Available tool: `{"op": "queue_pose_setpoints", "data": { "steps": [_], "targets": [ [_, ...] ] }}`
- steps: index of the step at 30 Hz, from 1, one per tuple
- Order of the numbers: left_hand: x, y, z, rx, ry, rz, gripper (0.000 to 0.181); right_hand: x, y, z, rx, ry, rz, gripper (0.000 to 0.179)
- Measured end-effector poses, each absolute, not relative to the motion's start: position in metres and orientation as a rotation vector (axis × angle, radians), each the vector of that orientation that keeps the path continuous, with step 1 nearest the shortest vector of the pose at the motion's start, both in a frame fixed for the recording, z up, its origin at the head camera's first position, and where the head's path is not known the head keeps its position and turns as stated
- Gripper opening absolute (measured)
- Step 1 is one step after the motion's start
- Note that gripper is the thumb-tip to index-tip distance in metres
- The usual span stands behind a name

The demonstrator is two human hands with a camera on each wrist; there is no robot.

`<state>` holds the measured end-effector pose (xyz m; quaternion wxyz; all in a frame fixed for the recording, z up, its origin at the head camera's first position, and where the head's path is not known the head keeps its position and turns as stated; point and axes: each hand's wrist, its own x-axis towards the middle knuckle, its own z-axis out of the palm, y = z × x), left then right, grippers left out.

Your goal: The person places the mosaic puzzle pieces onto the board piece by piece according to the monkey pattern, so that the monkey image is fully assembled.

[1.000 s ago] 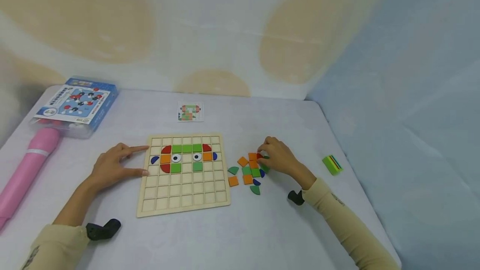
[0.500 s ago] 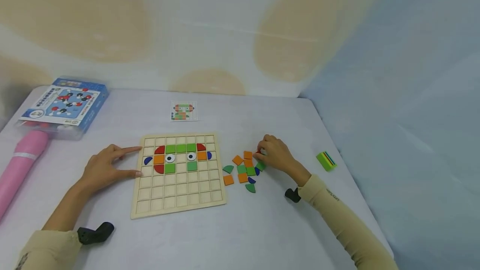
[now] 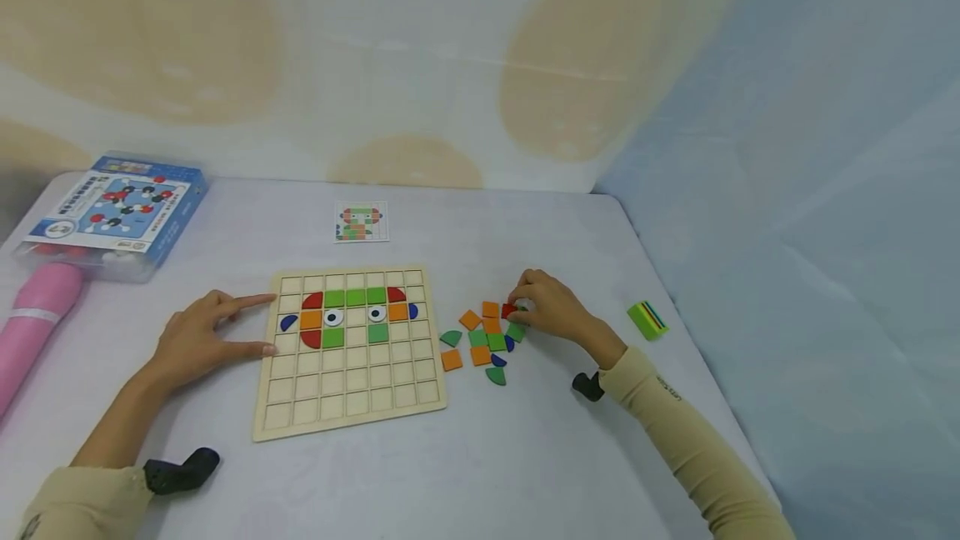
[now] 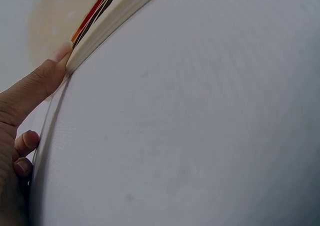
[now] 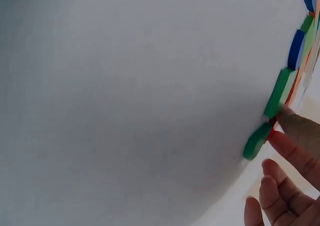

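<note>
A pale wooden grid board [image 3: 351, 373] lies on the table, its upper rows set with red, green, orange and blue tiles and two eye discs. My left hand [image 3: 197, 342] rests at the board's left edge, index finger and thumb stretched out against it. In the left wrist view the thumb [image 4: 37, 86] touches the board's side [image 4: 100, 36]. Right of the board, my right hand [image 3: 551, 307] pinches a red tile [image 3: 508, 310] at the far side of a loose tile pile. Green tiles [image 5: 280, 94] sit right beside those fingertips in the right wrist view.
A small pattern card [image 3: 362, 222] lies behind the board. At the back left are a blue-and-white boxed set [image 3: 120, 211] and a pink microphone-shaped object [image 3: 37, 323]. A small stack of green and yellow pieces [image 3: 647, 320] lies to the right.
The head view has turned slightly, so the whole scene sits further left. My right fingers have shifted a little at the pile and more of the red tile shows. The left hand stays at the board.
</note>
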<state>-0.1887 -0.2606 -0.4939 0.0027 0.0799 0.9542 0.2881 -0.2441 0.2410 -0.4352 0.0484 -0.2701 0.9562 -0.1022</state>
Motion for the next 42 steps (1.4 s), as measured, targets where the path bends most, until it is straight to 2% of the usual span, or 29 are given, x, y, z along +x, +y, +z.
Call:
{"op": "queue_pose_setpoints", "data": {
  "steps": [6,13,18,24,31,36,42],
  "targets": [
    [-0.19,-0.261,-0.495,0.258,2.996,0.904,0.081,-0.245,0.231,-0.437,-0.879,2.936,-0.299,0.027],
    [-0.193,-0.257,-0.495,0.275,2.987,0.876,0.081,-0.24,0.232,-0.442,-0.826,2.967,-0.299,0.024],
    [-0.194,-0.255,-0.492,0.266,2.981,0.877,0.08,-0.241,0.225,-0.433,-0.906,3.027,-0.364,0.023],
    [-0.195,-0.256,-0.491,0.246,2.963,0.89,0.082,-0.24,0.176,-0.418,-1.074,2.928,-0.378,0.025],
    [-0.193,-0.253,-0.495,0.22,2.951,0.914,0.081,-0.233,0.112,-0.425,-1.31,2.764,-0.173,0.028],
    [-0.19,-0.254,-0.493,0.222,2.96,0.904,0.08,-0.23,0.095,-0.431,-1.352,2.773,-0.062,0.029],
    [-0.187,-0.257,-0.488,0.211,2.979,0.898,0.08,-0.228,0.089,-0.434,-1.327,2.784,-0.179,0.029]
  ]
}}
